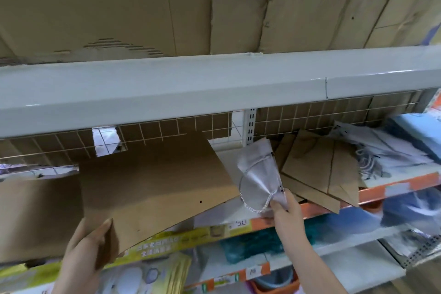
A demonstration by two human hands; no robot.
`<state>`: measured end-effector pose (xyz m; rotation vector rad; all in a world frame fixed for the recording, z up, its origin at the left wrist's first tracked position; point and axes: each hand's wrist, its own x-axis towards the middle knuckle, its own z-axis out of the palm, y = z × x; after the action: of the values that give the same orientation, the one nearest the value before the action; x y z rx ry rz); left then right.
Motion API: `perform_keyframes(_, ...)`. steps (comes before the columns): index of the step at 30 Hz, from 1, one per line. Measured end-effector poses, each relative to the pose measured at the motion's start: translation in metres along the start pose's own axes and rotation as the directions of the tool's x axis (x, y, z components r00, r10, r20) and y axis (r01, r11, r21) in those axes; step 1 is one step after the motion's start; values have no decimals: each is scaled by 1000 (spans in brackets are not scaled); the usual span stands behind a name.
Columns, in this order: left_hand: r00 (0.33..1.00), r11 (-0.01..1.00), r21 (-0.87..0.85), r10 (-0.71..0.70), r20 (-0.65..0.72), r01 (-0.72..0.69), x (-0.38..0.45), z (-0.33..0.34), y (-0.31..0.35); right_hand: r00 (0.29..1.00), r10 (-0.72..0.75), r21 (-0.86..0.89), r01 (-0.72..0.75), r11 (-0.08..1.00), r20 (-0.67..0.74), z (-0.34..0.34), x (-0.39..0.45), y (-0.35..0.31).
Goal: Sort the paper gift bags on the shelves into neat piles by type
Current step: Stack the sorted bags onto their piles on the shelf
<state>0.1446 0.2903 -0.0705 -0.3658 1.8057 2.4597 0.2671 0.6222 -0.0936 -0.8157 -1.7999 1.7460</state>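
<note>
My right hand point(284, 207) pinched the small silver paper bag point(259, 174); my left hand point(88, 243) gripped the large brown kraft bag point(152, 186), which, overhanging the shelf point(393, 188), risked sliding.

A large flat brown kraft paper bag point(152, 181) lies tilted across the left half of the shelf point(372, 192), its near corner sticking out past the orange shelf edge. To its right a small silvery-white gift bag point(259, 169) is up off the shelf, slanted, its thin cord handle point(253, 198) drooping in a loop below. Further right, a loose, crooked pile of smaller brown paper bags point(322, 169) overhangs the shelf edge. Beside that sits a messy heap of white patterned bags point(381, 153), then a light blue stack point(422, 131) at the far right.
</note>
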Motion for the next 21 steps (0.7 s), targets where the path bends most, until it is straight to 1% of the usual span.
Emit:
perform_keyframes(1, 999, 1000, -1, 15, 53, -15, -1, 4, -2, 1000, 1, -5, -1, 1000, -9, -5, 2, 0)
perform_keyframes(3, 994, 1000, 8, 1, 110, -2, -2, 18, -3, 1000, 1, 10, 0, 1000, -18, -15, 8, 0)
perform_keyframes(5, 994, 999, 36, -11, 105, 7, 0, 32, -5, 1000, 4, 35, -3, 999, -27, -26, 16, -1)
perform_keyframes(8, 992, 992, 124, -28, 123, 12, 7, 55, -11, 998, 28, 43, -25, 999, -59, -43, 27, -2)
perform_keyframes(10, 988, 990, 138, -54, 142, 34, 12, 74, -15, 997, 19, 58, -15, 998, -70, -54, 36, -6)
perform_keyframes(13, 988, 987, 148, -87, 132, 67, 18, 99, -18, 989, 15, 84, -2, 996, -146, -68, 51, -8)
perform_keyframes(17, 978, 977, 189, -128, 165, 96, 23, 125, -22, 969, 20, 124, 11, 992, -246, -83, 67, -4)
perform_keyframes(21, 969, 946, 286, -199, 147, 151, 18, 152, -28, 966, 52, 161, -12, 987, -251, -103, 82, -3)
